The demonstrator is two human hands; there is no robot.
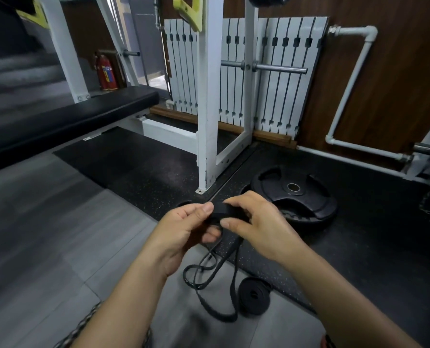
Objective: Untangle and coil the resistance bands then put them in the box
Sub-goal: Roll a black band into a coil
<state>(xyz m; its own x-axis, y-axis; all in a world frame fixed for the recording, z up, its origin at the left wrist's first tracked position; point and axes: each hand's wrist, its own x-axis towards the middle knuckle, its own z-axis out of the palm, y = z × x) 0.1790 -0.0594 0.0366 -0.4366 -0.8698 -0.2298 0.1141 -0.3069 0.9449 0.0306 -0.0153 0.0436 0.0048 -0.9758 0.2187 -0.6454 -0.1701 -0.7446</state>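
A black resistance band (210, 272) hangs in loose loops from both hands down to the grey floor. My left hand (183, 232) pinches its upper end between thumb and fingers. My right hand (256, 222) grips the same end from the right, thumb underneath and fingers curled over the top. A second black band lies rolled into a tight coil (254, 295) on the floor, beside the hanging loops. No box is in view.
A black weight plate (306, 197) lies flat on the speckled rubber mat just beyond my hands. A white rack post (208, 116) stands bolted to the floor ahead, a black padded bench (66, 119) to the left. A metal chain (83, 325) shows at the bottom left.
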